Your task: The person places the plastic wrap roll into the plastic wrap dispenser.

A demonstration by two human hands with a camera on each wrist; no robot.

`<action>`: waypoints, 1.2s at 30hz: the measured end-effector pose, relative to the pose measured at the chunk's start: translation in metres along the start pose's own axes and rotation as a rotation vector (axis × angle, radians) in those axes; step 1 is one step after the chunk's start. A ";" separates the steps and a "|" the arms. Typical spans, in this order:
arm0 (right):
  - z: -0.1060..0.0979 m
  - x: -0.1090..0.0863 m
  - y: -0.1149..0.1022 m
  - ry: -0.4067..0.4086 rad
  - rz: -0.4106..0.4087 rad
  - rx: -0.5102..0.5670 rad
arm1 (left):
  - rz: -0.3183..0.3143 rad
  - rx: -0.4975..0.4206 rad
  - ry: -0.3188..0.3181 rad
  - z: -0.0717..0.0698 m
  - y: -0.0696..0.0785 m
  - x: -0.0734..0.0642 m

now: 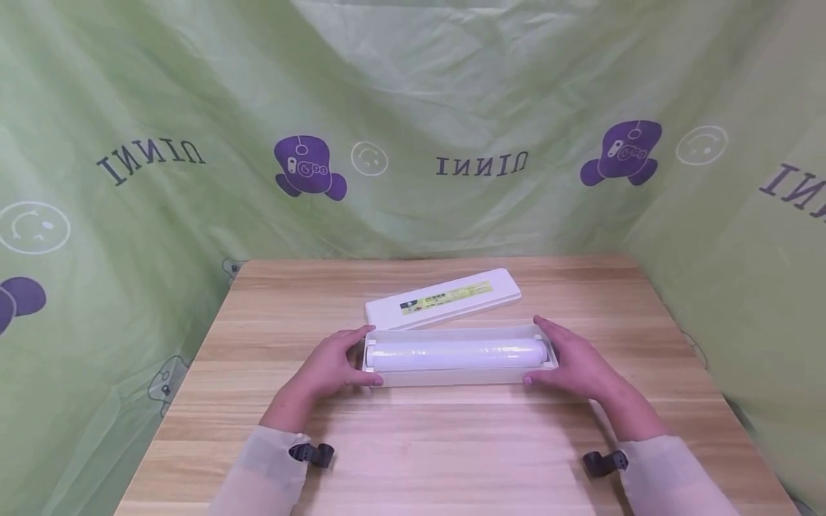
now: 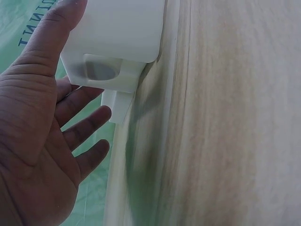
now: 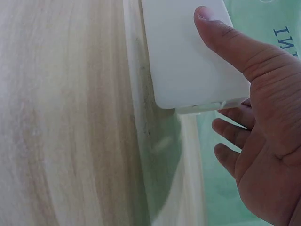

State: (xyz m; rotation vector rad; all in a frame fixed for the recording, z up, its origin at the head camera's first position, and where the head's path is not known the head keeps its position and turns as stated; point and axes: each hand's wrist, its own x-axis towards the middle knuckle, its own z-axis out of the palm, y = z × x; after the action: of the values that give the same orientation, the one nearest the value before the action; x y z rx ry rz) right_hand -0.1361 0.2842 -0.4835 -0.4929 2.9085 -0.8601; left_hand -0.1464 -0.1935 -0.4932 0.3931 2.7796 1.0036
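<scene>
Two hands hold one white box [image 1: 452, 376] by its ends, near the middle of the table [image 1: 426, 451] in front of you; the views don't settle whether its base is fully down or slightly raised. Inside, running from 9 to 3 o'clock, sits a pale, shiny roll [image 1: 458, 353] that fills most of the length.

Your left hand [image 1: 332, 362] spans the box's end at 9 o'clock, thumb on the near wall, forefinger by the far corner. Your right hand [image 1: 574, 358] grips the opposite end at 3 o'clock, spread similarly wide.

Just beyond, at 12 o'clock, lies the lid [image 1: 443, 299], its right end aimed between 2 and 3, its label [image 1: 474, 290] facing up.

As I judge it, the uncovering is done: the lid is off, the roll exposed, and you have both ends of the box in hand. Left undone, on the same reading: the lid isn't seated on the box, and neither of your hands is on the roll.

Farther out at 12 o'clock hangs the green curtain [image 1: 413, 93].
</scene>
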 end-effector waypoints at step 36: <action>0.003 -0.005 0.003 -0.001 0.159 0.108 | 0.017 -0.084 -0.034 -0.001 0.001 -0.004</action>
State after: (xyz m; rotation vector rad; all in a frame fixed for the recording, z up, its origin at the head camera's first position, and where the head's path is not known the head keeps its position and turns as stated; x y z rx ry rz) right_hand -0.1317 0.2863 -0.4875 -0.2500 2.8330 -0.9858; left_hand -0.1426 -0.1944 -0.4912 0.4192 2.6977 1.1019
